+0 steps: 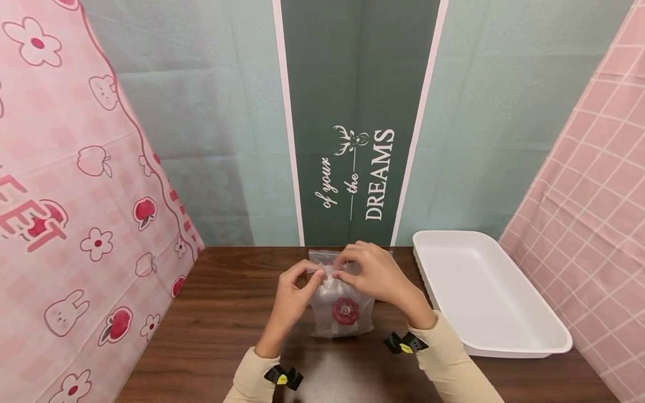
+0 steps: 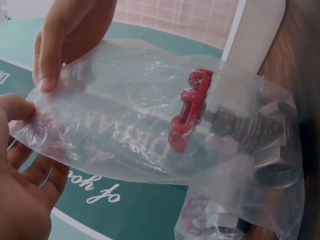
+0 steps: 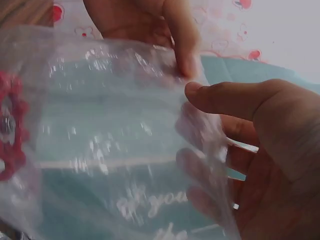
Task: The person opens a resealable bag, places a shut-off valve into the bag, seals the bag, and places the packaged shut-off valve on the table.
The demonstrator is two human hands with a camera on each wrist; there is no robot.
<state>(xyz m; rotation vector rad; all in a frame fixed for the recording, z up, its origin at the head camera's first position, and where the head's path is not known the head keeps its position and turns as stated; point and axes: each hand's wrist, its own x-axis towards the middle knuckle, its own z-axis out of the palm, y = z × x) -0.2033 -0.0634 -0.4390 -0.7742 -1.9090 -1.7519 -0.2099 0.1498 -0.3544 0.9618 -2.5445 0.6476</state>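
Note:
A clear plastic bag (image 1: 322,322) stands on the table with a metal gate valve (image 2: 247,131) inside. The valve's red handwheel (image 2: 191,112) faces up toward the bag's mouth, and its threaded opening shows at the bottom. My left hand (image 1: 294,288) pinches the bag's top edge between thumb and fingers. Close beside it, my right hand (image 1: 378,274) pinches the same edge, thumb (image 3: 220,96) on the near side and fingers behind the film. Behind this bag, a second bagged valve (image 2: 227,222) with a red handwheel is partly hidden.
A white tray (image 1: 491,341) lies to the right on the dark wooden table (image 1: 211,330). Fabric with white lettering (image 1: 380,173) hangs at the back. Pink patterned cloth (image 1: 96,184) borders the left, pink tiled cloth (image 1: 589,196) the right.

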